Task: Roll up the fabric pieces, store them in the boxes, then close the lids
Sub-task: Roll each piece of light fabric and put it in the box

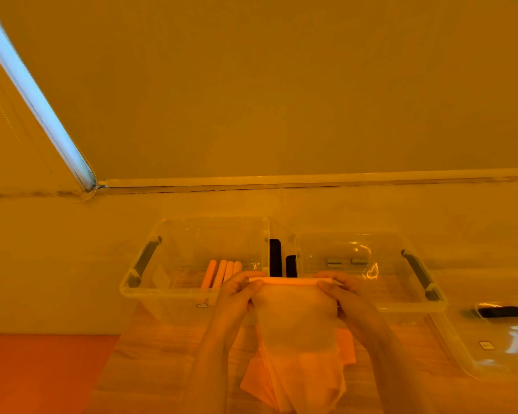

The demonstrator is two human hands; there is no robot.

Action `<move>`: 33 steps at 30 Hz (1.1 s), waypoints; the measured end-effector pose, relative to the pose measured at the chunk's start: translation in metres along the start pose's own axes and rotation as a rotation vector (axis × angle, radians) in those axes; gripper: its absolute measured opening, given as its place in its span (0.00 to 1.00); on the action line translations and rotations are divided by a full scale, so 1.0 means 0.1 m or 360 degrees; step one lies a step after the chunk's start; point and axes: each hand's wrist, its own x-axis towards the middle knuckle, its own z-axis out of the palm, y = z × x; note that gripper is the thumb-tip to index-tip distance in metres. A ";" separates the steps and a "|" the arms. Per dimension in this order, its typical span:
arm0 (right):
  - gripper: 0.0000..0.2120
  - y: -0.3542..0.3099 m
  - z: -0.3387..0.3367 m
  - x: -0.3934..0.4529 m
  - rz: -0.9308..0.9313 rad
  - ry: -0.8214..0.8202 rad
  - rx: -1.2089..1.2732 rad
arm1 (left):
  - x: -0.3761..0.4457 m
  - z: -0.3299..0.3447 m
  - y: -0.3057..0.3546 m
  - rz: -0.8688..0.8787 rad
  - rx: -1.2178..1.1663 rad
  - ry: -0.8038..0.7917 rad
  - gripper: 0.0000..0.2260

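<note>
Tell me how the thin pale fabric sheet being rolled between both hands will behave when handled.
Probably floppy: the thin pale fabric sheet hangs limp below the rolled edge that the left hand and right hand pinch. Likely light, since it looks translucent. Released, the roll may loosen.

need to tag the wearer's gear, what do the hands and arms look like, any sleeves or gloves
Both the left hand and the right hand are bare, with no gloves. The forearms are uncovered as far as the frame's bottom edge; no sleeves, watch, rings or bands show.
</note>
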 end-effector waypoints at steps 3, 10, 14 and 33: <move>0.13 -0.02 0.02 -0.01 0.0019 0.0029 0.0026 | 0.04 -0.02 -0.04 -0.0018 -0.0018 0.0005 0.06; 0.11 0.00 -0.01 0.01 -0.0016 -0.0014 0.0059 | -0.03 0.03 0.03 0.0049 0.0008 0.0047 0.10; 0.10 0.03 -0.04 0.03 0.0025 -0.0010 0.0074 | -0.05 0.03 0.06 0.0031 0.0043 0.0052 0.07; 0.11 -0.03 -0.02 -0.04 -0.0021 0.0009 0.0020 | -0.06 0.03 0.05 0.0059 0.0048 0.0053 0.13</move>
